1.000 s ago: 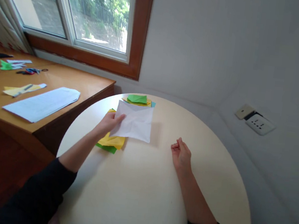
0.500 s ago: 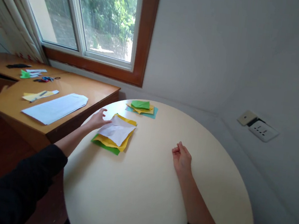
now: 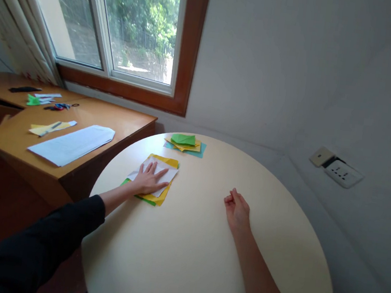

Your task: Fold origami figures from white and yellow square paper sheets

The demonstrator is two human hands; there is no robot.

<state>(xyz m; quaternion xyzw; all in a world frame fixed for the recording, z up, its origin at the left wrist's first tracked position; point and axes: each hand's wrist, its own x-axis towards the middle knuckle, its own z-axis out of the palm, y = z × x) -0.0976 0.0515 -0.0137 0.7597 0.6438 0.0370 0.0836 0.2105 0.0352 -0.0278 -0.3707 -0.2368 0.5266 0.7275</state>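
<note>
Left hand [image 3: 149, 180] lies flat, fingers spread, palm down on the white sheet [image 3: 158, 176], which sits on top of a yellow sheet [image 3: 158, 198] and a green sheet [image 3: 130, 182] in a small stack near the left edge of the round table [image 3: 195, 260]. Right hand [image 3: 237, 212] rests on the tabletop well apart from the stack, fingers curled loosely into a half-fist, holding nothing. You're pressing the white sheet onto the pile, so keep the palm flat and the pressure even; judged from the skewed corners, the sheets aren't squared up, so slide gently rather than shove or the yellow one under it will drag along. Keep your fingers away from the sheet's far corner so it doesn't curl up. Stack sits close to the table rim on your left, so a hard push that way could probably tip the green sheet over the edge. Second pile [image 3: 185, 143], green on yellow on teal, lies farther back toward the wall, untouched. Wooden desk [image 3: 82, 163] to the left carries a long white paper [image 3: 71, 143], yellow scraps [image 3: 50, 127] and scissors [image 3: 58, 106], all out of reach of either hand. Wall socket [image 3: 343, 173] sits to the right.
</note>
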